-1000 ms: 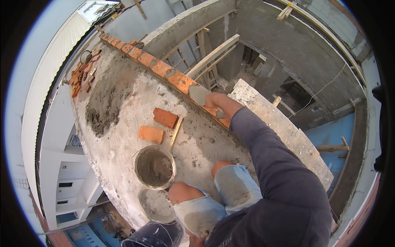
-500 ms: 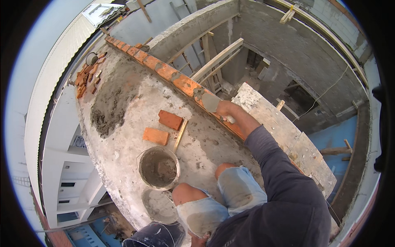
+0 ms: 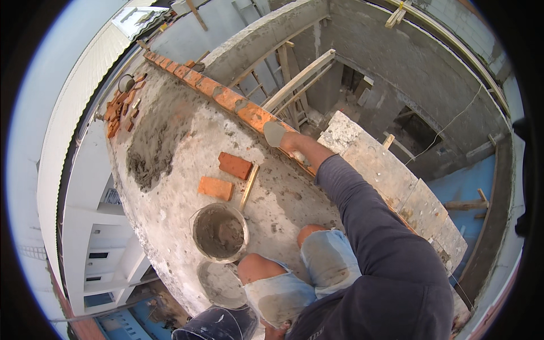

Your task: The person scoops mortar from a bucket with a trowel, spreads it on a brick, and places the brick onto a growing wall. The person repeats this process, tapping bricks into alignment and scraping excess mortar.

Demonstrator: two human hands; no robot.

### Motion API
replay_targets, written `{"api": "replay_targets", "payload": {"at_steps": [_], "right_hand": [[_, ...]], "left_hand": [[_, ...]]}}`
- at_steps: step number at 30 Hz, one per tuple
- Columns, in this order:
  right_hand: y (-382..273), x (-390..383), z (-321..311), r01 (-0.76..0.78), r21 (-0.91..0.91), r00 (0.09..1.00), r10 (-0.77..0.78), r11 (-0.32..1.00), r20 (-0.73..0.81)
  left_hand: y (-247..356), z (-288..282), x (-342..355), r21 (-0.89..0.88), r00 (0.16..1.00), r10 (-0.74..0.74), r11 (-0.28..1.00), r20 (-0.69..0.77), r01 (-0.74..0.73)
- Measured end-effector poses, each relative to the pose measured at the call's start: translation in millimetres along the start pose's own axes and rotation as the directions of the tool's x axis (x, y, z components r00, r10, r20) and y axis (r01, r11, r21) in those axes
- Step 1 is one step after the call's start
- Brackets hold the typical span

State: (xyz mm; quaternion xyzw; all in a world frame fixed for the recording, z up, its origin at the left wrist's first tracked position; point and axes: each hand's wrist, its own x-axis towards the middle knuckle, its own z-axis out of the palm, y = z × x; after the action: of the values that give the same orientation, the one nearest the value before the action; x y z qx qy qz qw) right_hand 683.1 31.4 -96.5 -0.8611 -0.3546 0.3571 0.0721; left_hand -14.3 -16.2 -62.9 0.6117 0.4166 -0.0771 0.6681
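The concrete slab [image 3: 187,141] spreads to the left of and below the right hand [image 3: 292,144]. A row of bricks [image 3: 226,97] runs away up-left of the hand along the slab's edge. A mortar bucket [image 3: 220,232] stands well below it, 2 loose bricks [image 3: 225,177] between. The hand grips a trowel [image 3: 275,134], its blade resting on the brick row.

A rough concrete slab [image 3: 170,187], speckled with dried mortar, carries everything. Along its far edge runs a course of orange bricks [image 3: 226,97]. Two loose bricks [image 3: 225,177] lie near the middle, a wooden stick [image 3: 248,187] just beside them. A bucket of mortar [image 3: 219,232] stands nearer, a wet mortar heap [image 3: 148,161] to its left, and broken brick pieces [image 3: 120,110] lie at the far left corner.
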Motion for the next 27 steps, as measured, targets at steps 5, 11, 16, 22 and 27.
{"api": "replay_targets", "payload": {"at_steps": [5, 11, 16, 22, 27], "right_hand": [[-2.6, -38.2, -15.1, -0.084, -0.127, 0.986, 0.063, 0.988, -0.157], [11.2, -23.2, -9.9, -0.214, 0.005, 0.976, 0.214, 0.977, 0.028], [18.4, -42.4, -0.2, -0.137, -0.050, 0.965, 0.145, 0.989, 0.217], [-32.9, -75.3, 39.1, -0.110, 0.766, 0.986, 0.167, 0.633, 0.005], [-43.5, -85.6, 84.0, -0.138, 0.282, 0.919, 0.229, 0.950, -0.322]], "left_hand": [[2.2, -1.9, 2.9, 0.013, 1.000, -0.009, 1.000, 0.015, 0.009], [2.1, -5.1, 4.2, 0.014, 1.000, 0.002, 1.000, 0.029, -0.002], [-2.3, -8.9, 9.5, 0.026, 0.997, 0.005, 1.000, 0.076, -0.007], [33.2, -74.3, 25.2, 0.182, 0.972, -0.174, 0.973, 0.156, 0.145], [103.7, -159.8, 78.8, 0.187, 0.950, 0.031, 0.982, -0.312, 0.030]]}}
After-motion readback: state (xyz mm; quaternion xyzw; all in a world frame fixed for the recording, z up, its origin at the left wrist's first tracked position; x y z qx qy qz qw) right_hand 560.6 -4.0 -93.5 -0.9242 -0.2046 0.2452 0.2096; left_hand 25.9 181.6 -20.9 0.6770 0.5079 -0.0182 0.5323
